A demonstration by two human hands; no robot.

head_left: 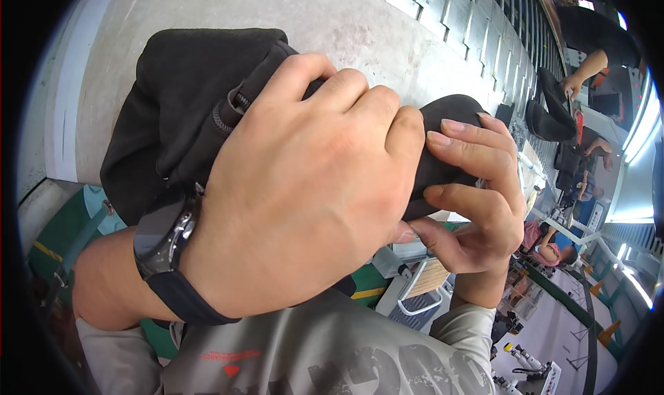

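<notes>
A black suede-like boot lies on its side before me, its soft shaft to the left and its rounded toe to the right. Part of a zipper shows on the shaft beside my left wrist. My left hand, with a dark watch on the wrist, is closed over the middle of the boot, hiding much of it. Around the toe end curl the fingers of my right hand, its thumb close to the left thumb under the boot. What lies between the thumbs is hidden.
Beneath the boot is a pale worktop, bordered by a slatted metal conveyor. Farther right, a co-worker's hand is near black footwear. A wood-slatted seat stands below my right hand.
</notes>
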